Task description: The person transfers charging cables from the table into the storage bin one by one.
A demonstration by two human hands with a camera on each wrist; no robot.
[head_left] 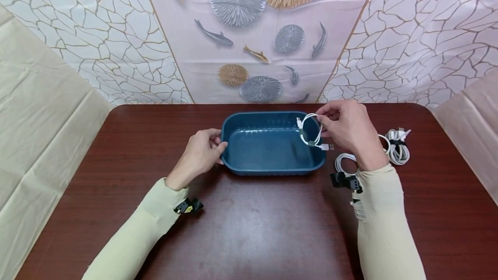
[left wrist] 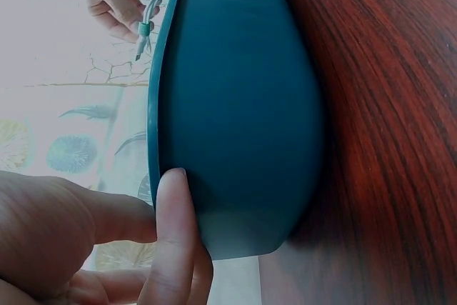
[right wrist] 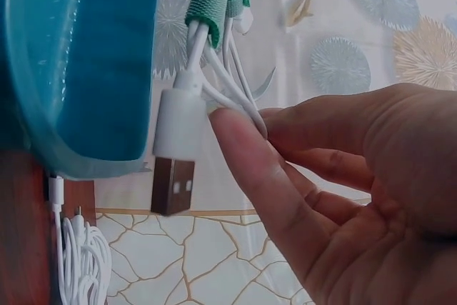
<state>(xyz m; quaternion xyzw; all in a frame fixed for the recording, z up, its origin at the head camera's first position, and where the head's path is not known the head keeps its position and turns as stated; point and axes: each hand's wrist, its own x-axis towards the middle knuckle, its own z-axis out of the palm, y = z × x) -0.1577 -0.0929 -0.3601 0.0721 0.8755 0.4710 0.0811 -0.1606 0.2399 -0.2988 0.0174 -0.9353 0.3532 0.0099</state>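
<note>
A coiled white USB cable (head_left: 311, 143), tied with green straps, hangs from the thumb and fingers of my right hand (head_left: 346, 124) over the right end of a dark blue plastic bin (head_left: 268, 170). In the right wrist view the metal USB plug (right wrist: 173, 185) points down beside the bin's edge. My left hand (head_left: 202, 150) pinches the bin's left rim between thumb and fingers; the left wrist view shows a finger (left wrist: 175, 208) against the outer wall. No object shows inside the bin.
More coiled white cables lie on the brown table (head_left: 249, 228) right of the bin: one loop (head_left: 344, 163) near my right wrist, partly hidden, and a thicker bundle (head_left: 398, 152) with a black strap farther right. A patterned cloth (head_left: 256, 55) hangs behind the table.
</note>
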